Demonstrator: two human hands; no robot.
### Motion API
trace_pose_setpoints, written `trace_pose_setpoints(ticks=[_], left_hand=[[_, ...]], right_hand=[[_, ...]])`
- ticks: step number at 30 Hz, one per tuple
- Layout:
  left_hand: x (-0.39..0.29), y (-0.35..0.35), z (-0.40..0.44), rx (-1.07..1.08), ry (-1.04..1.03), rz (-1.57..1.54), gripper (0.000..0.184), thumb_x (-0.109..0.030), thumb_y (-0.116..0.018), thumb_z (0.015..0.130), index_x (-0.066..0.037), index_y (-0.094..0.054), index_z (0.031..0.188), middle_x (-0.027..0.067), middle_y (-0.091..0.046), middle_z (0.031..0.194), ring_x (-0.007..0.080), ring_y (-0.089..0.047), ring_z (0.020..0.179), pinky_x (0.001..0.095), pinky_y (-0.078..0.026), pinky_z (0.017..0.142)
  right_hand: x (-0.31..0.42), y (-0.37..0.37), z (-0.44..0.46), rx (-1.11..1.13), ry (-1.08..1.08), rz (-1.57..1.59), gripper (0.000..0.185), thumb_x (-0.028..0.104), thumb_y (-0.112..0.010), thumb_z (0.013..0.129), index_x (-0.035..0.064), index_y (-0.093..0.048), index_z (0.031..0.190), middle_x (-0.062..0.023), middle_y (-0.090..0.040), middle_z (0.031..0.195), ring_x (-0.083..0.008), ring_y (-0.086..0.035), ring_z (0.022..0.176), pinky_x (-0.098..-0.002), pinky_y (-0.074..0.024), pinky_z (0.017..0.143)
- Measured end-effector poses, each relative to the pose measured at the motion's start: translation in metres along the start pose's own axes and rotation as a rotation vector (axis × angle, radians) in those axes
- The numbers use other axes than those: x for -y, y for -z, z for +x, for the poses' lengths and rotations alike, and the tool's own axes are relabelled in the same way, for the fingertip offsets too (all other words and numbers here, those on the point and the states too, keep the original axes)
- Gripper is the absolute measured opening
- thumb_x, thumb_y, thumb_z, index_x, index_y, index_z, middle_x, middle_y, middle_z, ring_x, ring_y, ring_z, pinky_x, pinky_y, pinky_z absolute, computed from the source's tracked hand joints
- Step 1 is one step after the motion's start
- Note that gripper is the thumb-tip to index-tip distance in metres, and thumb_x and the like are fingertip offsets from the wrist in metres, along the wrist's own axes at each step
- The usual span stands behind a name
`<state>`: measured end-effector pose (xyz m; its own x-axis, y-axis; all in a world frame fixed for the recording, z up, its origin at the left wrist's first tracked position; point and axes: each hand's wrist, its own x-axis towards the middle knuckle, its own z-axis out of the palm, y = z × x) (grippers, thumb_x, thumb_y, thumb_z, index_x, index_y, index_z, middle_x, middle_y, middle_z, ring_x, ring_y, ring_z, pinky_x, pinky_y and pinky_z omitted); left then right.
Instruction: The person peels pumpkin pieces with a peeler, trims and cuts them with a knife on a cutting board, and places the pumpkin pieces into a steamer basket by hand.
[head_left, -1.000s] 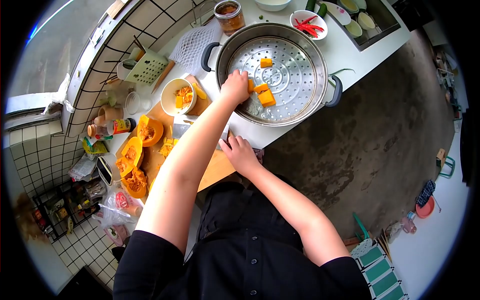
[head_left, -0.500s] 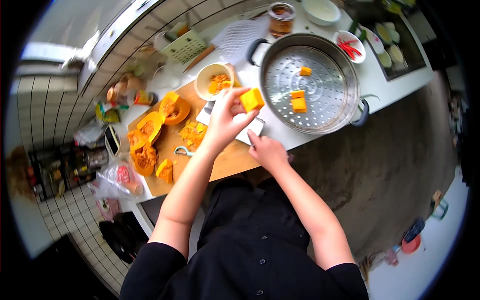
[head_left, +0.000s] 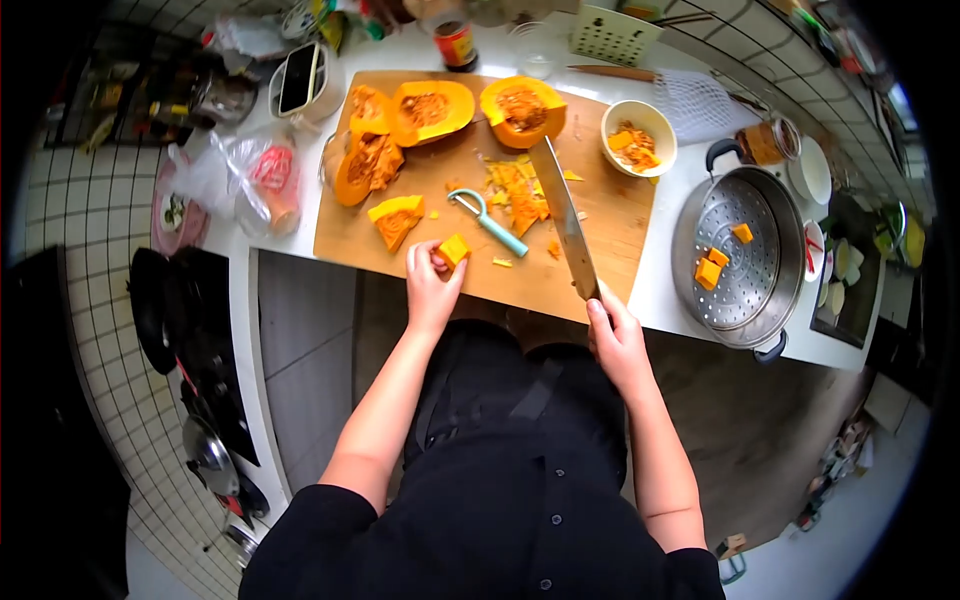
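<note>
My left hand (head_left: 432, 285) pinches a pumpkin chunk (head_left: 454, 249) at the front edge of the wooden cutting board (head_left: 600, 240). My right hand (head_left: 620, 338) grips a cleaver (head_left: 566, 220) by its handle, its blade slanting up over the board. Between the hands lies a peeler (head_left: 490, 222) with a pale blue handle, beside a heap of pumpkin peelings (head_left: 516, 190). A pumpkin wedge (head_left: 396, 219) sits just beyond my left hand. Larger pumpkin pieces (head_left: 430, 112) with seeds showing lie along the back of the board.
A cream bowl (head_left: 608, 122) of pumpkin scraps stands at the board's back right. Farther right, a steamer pot (head_left: 700, 300) holds a few pumpkin cubes. Left of the board are a plastic bag (head_left: 235, 180) and a container with a phone (head_left: 298, 78). A stove (head_left: 215, 350) is at far left.
My left hand has moved from near the steamer to the board's front left, still holding a pumpkin chunk. My right hand now holds the cleaver raised over the board. The view has swung left.
</note>
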<state>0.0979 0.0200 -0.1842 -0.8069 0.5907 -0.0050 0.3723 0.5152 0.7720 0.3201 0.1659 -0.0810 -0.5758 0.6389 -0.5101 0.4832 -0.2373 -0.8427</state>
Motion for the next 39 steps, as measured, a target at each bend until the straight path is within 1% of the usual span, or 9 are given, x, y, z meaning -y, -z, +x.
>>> trace_pose_setpoints(ticks=[5,6,7,11,28,29,31,33,39], left_hand=[[0.012,-0.011,-0.001,-0.04,-0.037,-0.114,0.05,0.001,-0.073,0.073,-0.001,-0.044,0.113,0.0113,-0.04,0.111,0.0173,-0.052,0.079,0.0272,-0.051,0.078],[0.011,-0.011,-0.002,-0.042,-0.024,-0.161,0.05,0.002,-0.072,0.073,-0.001,-0.044,0.114,0.0115,-0.039,0.112,0.0174,-0.052,0.08,0.027,-0.051,0.079],[0.009,-0.008,-0.003,-0.03,0.034,-0.206,0.05,0.004,-0.072,0.074,-0.001,-0.045,0.115,0.011,-0.041,0.113,0.0163,-0.056,0.086,0.027,-0.052,0.085],[0.018,-0.002,-0.005,0.004,0.042,-0.236,0.047,0.005,-0.071,0.074,0.001,-0.046,0.113,0.0111,-0.042,0.111,0.018,-0.058,0.094,0.0273,-0.052,0.085],[0.019,-0.006,-0.001,-0.022,0.03,-0.276,0.037,0.004,-0.072,0.075,0.002,-0.05,0.105,0.0114,-0.049,0.102,0.0186,-0.061,0.087,0.0277,-0.054,0.079],[0.019,-0.006,-0.001,-0.019,0.02,-0.278,0.037,0.003,-0.072,0.075,0.002,-0.05,0.105,0.0115,-0.049,0.102,0.0188,-0.061,0.087,0.0278,-0.054,0.079],[0.018,-0.005,-0.001,-0.02,-0.007,-0.256,0.037,0.003,-0.072,0.075,0.002,-0.05,0.106,0.0115,-0.049,0.102,0.019,-0.061,0.087,0.0279,-0.054,0.078],[0.018,-0.005,0.0,-0.016,-0.016,-0.248,0.038,0.003,-0.072,0.076,0.003,-0.051,0.107,0.0116,-0.05,0.103,0.0191,-0.061,0.087,0.0279,-0.054,0.078],[0.017,-0.004,0.002,0.022,0.04,-0.299,0.038,0.004,-0.071,0.076,0.003,-0.051,0.108,0.0113,-0.051,0.102,0.0185,-0.061,0.086,0.0277,-0.054,0.078]], right_hand=[[0.0,-0.035,0.007,0.171,-0.037,-0.002,0.038,0.025,-0.048,0.099,0.008,-0.049,0.134,0.0029,-0.045,0.07,-0.0066,-0.041,0.059,-0.0213,-0.0367,0.058],[0.001,-0.043,0.006,0.207,-0.07,0.071,0.037,0.026,-0.045,0.101,0.0089,-0.049,0.133,0.0068,-0.034,0.059,-0.0036,-0.033,0.048,-0.0196,-0.0297,0.045],[0.002,-0.048,0.007,0.224,-0.069,0.047,0.037,0.027,-0.045,0.101,0.0084,-0.049,0.133,0.0066,-0.034,0.059,-0.0038,-0.034,0.049,-0.0197,-0.0302,0.045],[0.0,-0.062,0.01,0.276,-0.08,-0.032,0.038,0.029,-0.044,0.101,0.0071,-0.05,0.131,0.0055,-0.037,0.06,-0.0049,-0.036,0.051,-0.0205,-0.0322,0.048],[0.004,-0.08,0.01,0.244,-0.032,-0.291,0.044,0.036,-0.04,0.101,0.0043,-0.052,0.13,-0.0012,-0.045,0.061,-0.0096,-0.044,0.055,-0.0257,-0.04,0.054],[0.005,-0.081,0.01,0.239,-0.013,-0.32,0.044,0.035,-0.04,0.101,0.0039,-0.052,0.129,-0.003,-0.047,0.061,-0.0109,-0.045,0.056,-0.0267,-0.0417,0.056],[0.014,-0.083,0.009,0.228,-0.017,-0.38,0.044,0.035,-0.04,0.1,0.0038,-0.052,0.128,-0.0125,-0.053,0.075,-0.0219,-0.051,0.072,-0.0326,-0.0442,0.069],[0.028,-0.088,0.006,0.22,-0.062,-0.443,0.043,0.034,-0.04,0.1,0.0044,-0.052,0.128,-0.028,-0.063,0.103,-0.0413,-0.059,0.103,-0.0423,-0.0457,0.09],[0.021,-0.101,0.014,0.158,-0.031,-0.553,0.042,0.037,-0.038,0.099,0.002,-0.058,0.111,-0.0282,-0.063,0.091,-0.0444,-0.06,0.092,-0.0472,-0.0474,0.083]])
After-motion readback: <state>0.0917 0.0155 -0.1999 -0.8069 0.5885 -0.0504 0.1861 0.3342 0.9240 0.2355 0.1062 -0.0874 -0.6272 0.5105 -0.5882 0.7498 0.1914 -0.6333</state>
